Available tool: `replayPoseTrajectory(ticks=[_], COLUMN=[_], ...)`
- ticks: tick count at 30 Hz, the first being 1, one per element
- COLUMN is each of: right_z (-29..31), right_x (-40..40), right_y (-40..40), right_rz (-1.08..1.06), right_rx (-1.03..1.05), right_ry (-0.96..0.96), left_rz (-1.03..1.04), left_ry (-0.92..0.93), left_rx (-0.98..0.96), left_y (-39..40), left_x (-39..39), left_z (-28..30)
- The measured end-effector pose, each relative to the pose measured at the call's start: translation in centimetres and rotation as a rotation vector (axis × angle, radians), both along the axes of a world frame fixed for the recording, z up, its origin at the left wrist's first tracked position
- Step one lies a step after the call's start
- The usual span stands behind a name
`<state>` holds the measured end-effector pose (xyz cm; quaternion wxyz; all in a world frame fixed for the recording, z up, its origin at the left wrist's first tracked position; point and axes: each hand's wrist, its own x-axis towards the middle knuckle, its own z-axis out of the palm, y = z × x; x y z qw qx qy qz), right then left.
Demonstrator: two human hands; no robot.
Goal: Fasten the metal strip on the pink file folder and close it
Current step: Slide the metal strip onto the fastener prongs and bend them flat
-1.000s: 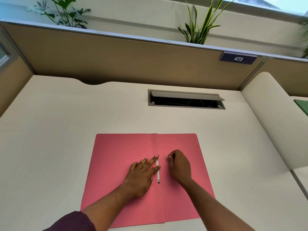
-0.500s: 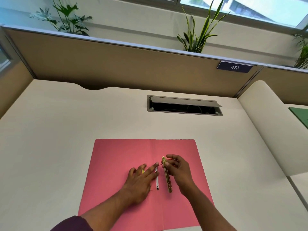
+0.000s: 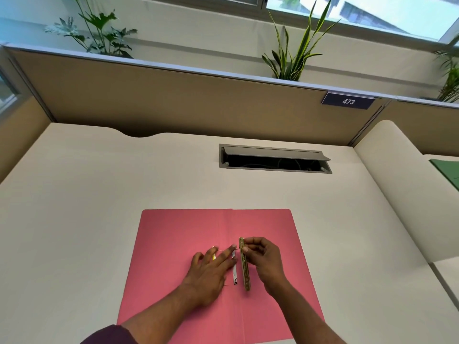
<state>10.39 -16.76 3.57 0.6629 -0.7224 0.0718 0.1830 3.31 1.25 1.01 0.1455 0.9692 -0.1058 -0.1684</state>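
A pink file folder lies open and flat on the white desk. My right hand pinches the upper end of a gold metal strip, which stands on edge just right of the folder's centre fold. My left hand rests flat on the folder's left half, fingers spread, its index fingertip touching a thin white and silver fastener piece along the fold. A small gold piece shows between the left fingers.
An open grey cable hatch sits in the desk behind the folder. A beige partition with a "473" plate backs the desk. A green sheet lies at the far right. Plants stand behind the partition.
My right hand has picked up the gold strip and holds it on edge beside the fold. The left hand stays pressed on the folder. The view has tilted up slightly.
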Motion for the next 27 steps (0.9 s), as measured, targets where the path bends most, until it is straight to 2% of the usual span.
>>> replayPoseTrajectory(ticks=[17,27], right_z=[0.08,0.12], right_x=[-0.28,-0.12], right_y=[0.20,0.68], right_rz=[0.027,0.049], right_rx=[-0.018,-0.104], right_ry=[-0.014,-0.057], left_rz=[-0.005,-0.004], left_ry=[0.005,0.015], left_rx=[0.006,0.017], left_y=[-0.04,0.00], left_x=[-0.07,0.01], left_z=[0.00,-0.48])
